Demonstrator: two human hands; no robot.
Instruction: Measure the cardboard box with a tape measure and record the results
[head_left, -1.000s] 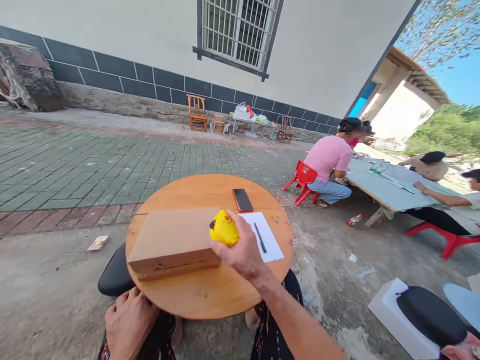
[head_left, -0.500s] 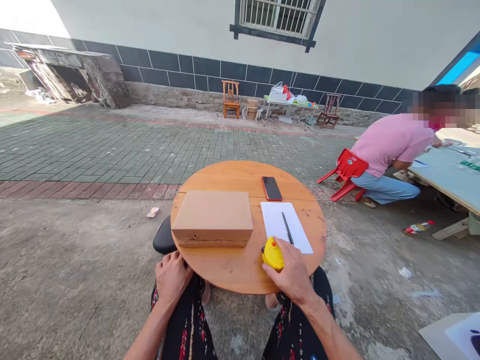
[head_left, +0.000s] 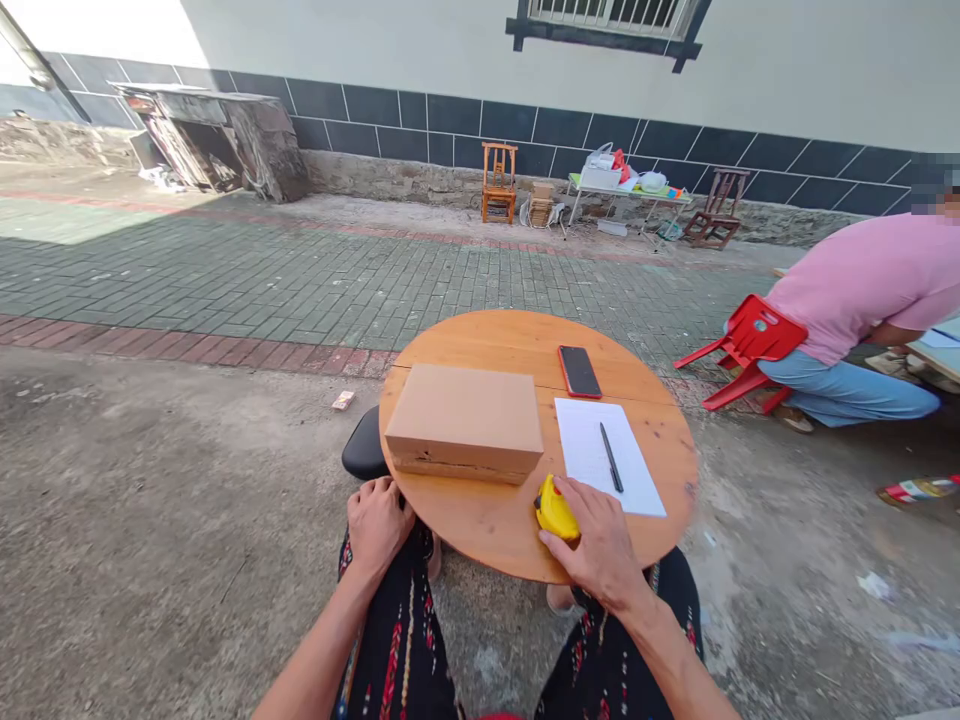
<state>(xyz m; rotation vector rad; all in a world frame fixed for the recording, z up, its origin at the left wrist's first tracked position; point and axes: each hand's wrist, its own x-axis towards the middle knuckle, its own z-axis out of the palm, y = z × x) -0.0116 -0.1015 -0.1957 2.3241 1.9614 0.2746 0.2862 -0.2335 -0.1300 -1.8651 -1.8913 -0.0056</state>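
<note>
My right hand (head_left: 596, 545) lies over a yellow tape measure (head_left: 553, 508) at the near edge of the round wooden table (head_left: 480, 530), fingers wrapped round it. My left hand (head_left: 379, 522) rests on my left knee just below the table edge, its fingers curled with nothing in them. A closed brown cardboard box (head_left: 466, 420) sits on the table's left half. To its right lies a white sheet of paper (head_left: 592, 450) with a black pen (head_left: 610, 457) on it. A phone with a red case (head_left: 579, 371) lies beyond the paper.
A black stool (head_left: 364, 447) stands under the table's left side. A person in a pink shirt sits on a red chair (head_left: 750, 340) at the right by another table. Wooden chairs and a small laden table (head_left: 626, 190) stand by the far wall.
My right hand brought the tape measure from above the box's right end down to the table's near edge. The view swung left and downward, and my left hand stayed on my knee.
</note>
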